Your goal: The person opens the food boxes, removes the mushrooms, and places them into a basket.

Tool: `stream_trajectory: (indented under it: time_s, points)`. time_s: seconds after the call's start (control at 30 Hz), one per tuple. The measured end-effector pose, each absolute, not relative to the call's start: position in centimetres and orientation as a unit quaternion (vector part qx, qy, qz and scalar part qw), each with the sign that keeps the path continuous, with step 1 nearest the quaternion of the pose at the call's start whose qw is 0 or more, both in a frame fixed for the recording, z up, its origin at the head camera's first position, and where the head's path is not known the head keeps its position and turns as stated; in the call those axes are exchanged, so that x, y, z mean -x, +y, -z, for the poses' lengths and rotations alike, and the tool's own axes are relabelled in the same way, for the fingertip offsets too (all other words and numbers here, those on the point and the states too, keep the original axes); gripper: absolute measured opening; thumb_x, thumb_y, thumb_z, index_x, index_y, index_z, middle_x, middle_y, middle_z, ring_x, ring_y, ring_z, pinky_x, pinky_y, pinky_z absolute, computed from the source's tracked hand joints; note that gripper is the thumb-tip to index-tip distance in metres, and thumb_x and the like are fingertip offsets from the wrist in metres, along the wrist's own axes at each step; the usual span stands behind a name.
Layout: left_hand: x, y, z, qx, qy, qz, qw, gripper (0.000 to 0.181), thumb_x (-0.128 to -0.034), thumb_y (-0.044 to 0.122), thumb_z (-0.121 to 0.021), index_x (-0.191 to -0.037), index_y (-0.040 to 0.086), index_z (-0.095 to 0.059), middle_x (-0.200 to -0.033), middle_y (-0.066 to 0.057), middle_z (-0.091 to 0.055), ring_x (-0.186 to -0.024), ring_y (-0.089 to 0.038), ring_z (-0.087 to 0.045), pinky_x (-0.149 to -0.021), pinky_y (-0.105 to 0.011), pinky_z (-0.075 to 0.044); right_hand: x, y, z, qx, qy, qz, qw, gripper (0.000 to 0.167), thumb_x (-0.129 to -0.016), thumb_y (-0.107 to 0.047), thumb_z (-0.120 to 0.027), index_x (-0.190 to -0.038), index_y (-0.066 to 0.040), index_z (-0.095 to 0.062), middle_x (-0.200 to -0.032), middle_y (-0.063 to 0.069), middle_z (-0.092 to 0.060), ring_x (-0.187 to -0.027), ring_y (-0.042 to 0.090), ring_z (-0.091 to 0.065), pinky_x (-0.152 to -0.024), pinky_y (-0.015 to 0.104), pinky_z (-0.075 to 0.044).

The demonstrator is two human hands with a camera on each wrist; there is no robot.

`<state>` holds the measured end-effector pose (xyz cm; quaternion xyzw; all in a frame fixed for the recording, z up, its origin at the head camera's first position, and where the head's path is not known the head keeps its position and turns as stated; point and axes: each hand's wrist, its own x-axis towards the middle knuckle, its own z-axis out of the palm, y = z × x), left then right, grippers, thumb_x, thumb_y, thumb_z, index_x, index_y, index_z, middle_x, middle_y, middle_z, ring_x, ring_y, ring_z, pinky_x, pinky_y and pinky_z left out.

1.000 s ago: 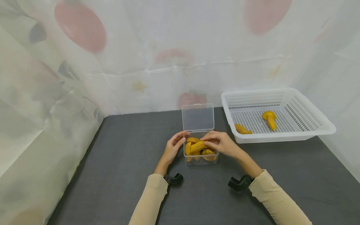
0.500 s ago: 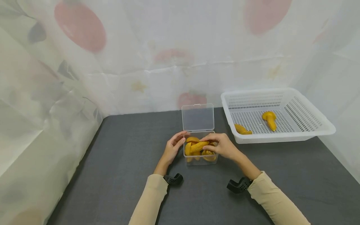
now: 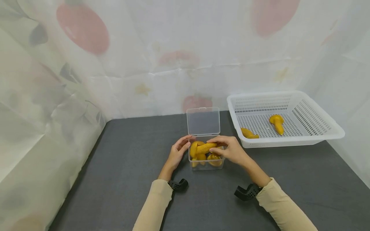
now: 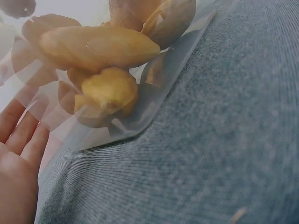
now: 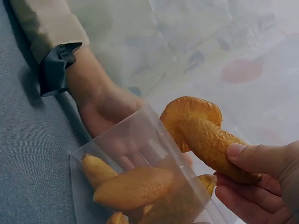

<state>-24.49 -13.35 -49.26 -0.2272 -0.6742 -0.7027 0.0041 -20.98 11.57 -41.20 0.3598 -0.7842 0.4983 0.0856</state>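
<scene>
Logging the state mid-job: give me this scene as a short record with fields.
right hand: pinches a yellow mushroom by its stem over the box
left hand: at the box's left side
box: clear, holds more mushrooms, count unclear
lid: open, standing up at the far side
basket: white, right of the box, two mushrooms in view

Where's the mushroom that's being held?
In the head view, the mushroom is in the right hand, at the open top of the clear box, left of the white basket.
</scene>
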Motion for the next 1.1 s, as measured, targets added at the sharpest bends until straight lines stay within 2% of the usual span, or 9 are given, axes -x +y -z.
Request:
stream_trajectory:
  time_s: [0.13,0.37,0.57,0.7,0.8,0.87,0.93,1.03,1.1]
  points:
    - [24.5,-13.3,49.3,0.219,-0.677,0.703,-0.001,0.041,-0.1005,0.014,-0.049,-0.138,-0.002,-0.047,-0.137,-0.031,-0.051,-0.12,0.005,-0.055,-0.102,-0.015,-0.043,20.8,11.9,41.0,-0.35,-0.782,-0.509,0.089,0.027,-0.083,-0.001,-0.071,-0.11,0.004,-0.069,-0.104,0.021,-0.071,-0.085,-0.004,-0.062,-0.075,0.021,-0.057]
    - [24.4,-13.3,49.2,0.228,-0.678,0.699,-0.003,0.043,-0.1012,0.019,-0.049,-0.14,0.0,-0.045,-0.138,-0.028,-0.053,-0.121,0.006,-0.054,-0.103,-0.014,-0.042,20.7,12.5,40.6,-0.332,-0.785,-0.516,0.092,0.028,-0.083,-0.001,-0.071,-0.11,0.004,-0.068,-0.106,0.02,-0.071,-0.086,-0.007,-0.062,-0.078,0.016,-0.055]
    - [24.4,-13.2,49.2,0.248,-0.665,0.705,-0.001,0.044,-0.1018,0.02,-0.048,-0.14,-0.002,-0.044,-0.125,0.014,-0.064,-0.118,0.003,-0.057,-0.104,-0.015,-0.042,20.7,13.0,40.3,-0.329,-0.779,-0.523,0.105,0.029,-0.081,0.003,-0.071,-0.109,0.006,-0.068,-0.104,0.022,-0.07,-0.086,-0.008,-0.062,-0.076,0.015,-0.055]
    - [24.5,-13.2,49.2,0.248,-0.663,0.706,-0.005,0.046,-0.1017,0.024,-0.048,-0.14,-0.001,-0.044,-0.121,0.021,-0.063,-0.118,0.003,-0.058,-0.104,-0.015,-0.042,20.6,13.6,40.0,-0.325,-0.778,-0.524,0.119,0.028,-0.081,0.002,-0.071,-0.109,0.007,-0.068,-0.102,0.023,-0.07,-0.084,-0.008,-0.063,-0.075,0.014,-0.055]
    - [24.6,-13.2,49.3,0.248,-0.665,0.704,-0.007,0.046,-0.1017,0.025,-0.048,-0.14,0.001,-0.044,-0.123,0.017,-0.063,-0.118,0.002,-0.058,-0.105,-0.015,-0.042,20.7,14.3,39.9,-0.322,-0.774,-0.529,0.135,0.026,-0.084,-0.003,-0.071,-0.108,0.006,-0.069,-0.101,0.021,-0.071,-0.083,-0.002,-0.065,-0.074,0.014,-0.055]
    - [24.6,-13.2,49.3,0.248,-0.666,0.704,-0.009,0.046,-0.1016,0.025,-0.049,-0.14,0.001,-0.044,-0.126,0.01,-0.064,-0.118,0.002,-0.058,-0.105,-0.016,-0.042,20.7,14.8,39.9,-0.316,-0.77,-0.537,0.141,0.027,-0.085,-0.007,-0.071,-0.108,0.006,-0.069,-0.1,0.012,-0.072,-0.085,0.0,-0.066,-0.075,0.013,-0.055]
    - [24.6,-13.2,49.3,0.246,-0.664,0.706,-0.011,0.046,-0.1015,0.025,-0.049,-0.14,0.001,-0.044,-0.13,-0.002,-0.063,-0.118,0.002,-0.058,-0.105,-0.016,-0.042,20.7,15.3,39.8,-0.308,-0.768,-0.54,0.153,0.027,-0.086,-0.008,-0.07,-0.108,0.007,-0.068,-0.101,-0.003,-0.072,-0.086,-0.001,-0.066,-0.076,0.012,-0.054]
    - [24.5,-13.2,49.3,0.242,-0.664,0.708,-0.012,0.046,-0.1016,0.024,-0.049,-0.14,0.0,-0.044,-0.135,-0.023,-0.056,-0.117,0.002,-0.059,-0.105,-0.016,-0.042,20.6,16.1,39.6,-0.295,-0.769,-0.542,0.168,0.026,-0.083,0.002,-0.07,-0.107,0.011,-0.067,-0.102,-0.024,-0.065,-0.088,-0.009,-0.064,-0.077,0.009,-0.053]
    - [24.4,-13.2,49.3,0.239,-0.664,0.708,-0.012,0.045,-0.1018,0.022,-0.048,-0.14,-0.001,-0.044,-0.136,-0.032,-0.051,-0.117,0.003,-0.059,-0.104,-0.015,-0.042,20.6,16.6,39.4,-0.284,-0.769,-0.543,0.178,0.026,-0.08,0.01,-0.069,-0.106,0.012,-0.067,-0.101,-0.03,-0.064,-0.087,-0.012,-0.063,-0.077,0.008,-0.052]
